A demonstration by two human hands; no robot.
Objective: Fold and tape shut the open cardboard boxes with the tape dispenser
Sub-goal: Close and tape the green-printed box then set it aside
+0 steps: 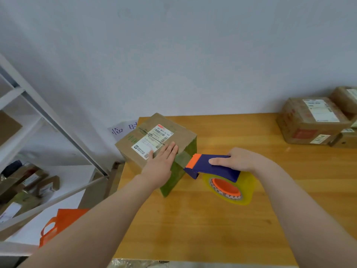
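The cardboard box (154,144) sits at the far left corner of the wooden table (193,229), turned cornerwise, its top flaps down. The left hand (162,161) lies flat on its top near the right edge, fingers straight and together, palm pressing down, the forearm reaching in from the lower left. The right hand (240,161) grips the handle of the tape dispenser (218,172) just right of the box, fingers curled round it and the index finger laid along its top. The dispenser's orange nose meets the box's upper right edge, where a strip of tape folds over onto the side.

A white shipping label on the box top carries barcodes, a small square code and a line that looks like "642 M003 00 163" (the finer print is too small to read). The box is plain brown on top, with a greenish sheen on the near side. The dispenser is navy with an orange hub and a yellowish clear roll.

Further right, labelled parcels (309,120) are stacked against the wall. A paper sheet (123,129) behind the box shows handwritten "临时". A white metal shelf (38,117) holding more parcels stands left, with an orange bag (59,221) below.
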